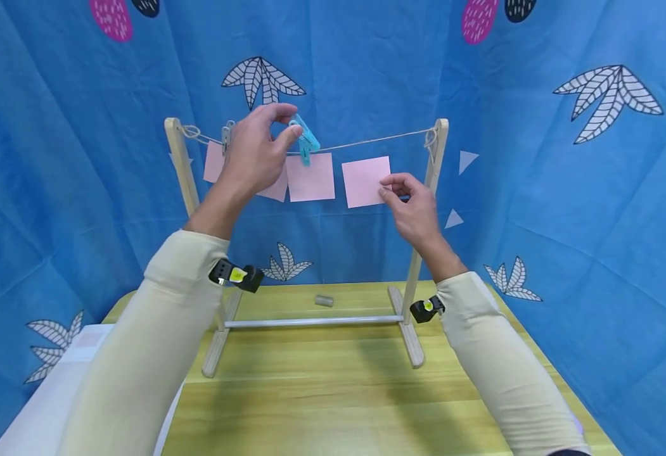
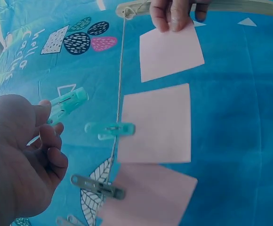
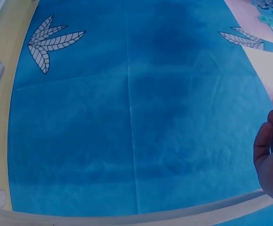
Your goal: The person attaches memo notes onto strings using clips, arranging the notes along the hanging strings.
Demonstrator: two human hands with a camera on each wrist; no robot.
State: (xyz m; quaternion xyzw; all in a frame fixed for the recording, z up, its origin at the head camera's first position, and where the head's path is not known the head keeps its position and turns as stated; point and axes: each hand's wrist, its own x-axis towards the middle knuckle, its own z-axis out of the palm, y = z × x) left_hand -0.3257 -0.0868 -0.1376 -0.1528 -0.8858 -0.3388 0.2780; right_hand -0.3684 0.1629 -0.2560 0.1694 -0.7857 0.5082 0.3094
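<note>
My left hand (image 1: 253, 152) is raised near the string (image 1: 367, 142), pinching a turquoise clothespin (image 2: 69, 104) between thumb and fingers. A second turquoise clothespin (image 2: 109, 128) fastens a pink paper square (image 1: 311, 178) to the string. Beside that square hangs another pink paper (image 2: 148, 195), held by a grey clothespin (image 2: 99, 186); one more pink paper (image 1: 213, 162) shows at the far left, partly behind my left hand. My right hand (image 1: 415, 206) pinches a loose pink paper square (image 1: 363, 182) by its right edge, just below the string and right of the hung ones.
The string is tied between two wooden posts (image 1: 434, 158) joined low down by a pale rod (image 1: 315, 322). A small grey cylinder (image 1: 324, 301) lies on the wooden table (image 1: 310, 386) behind the rod. White material (image 1: 53, 399) covers the left side; a blue patterned curtain (image 1: 367, 76) surrounds everything.
</note>
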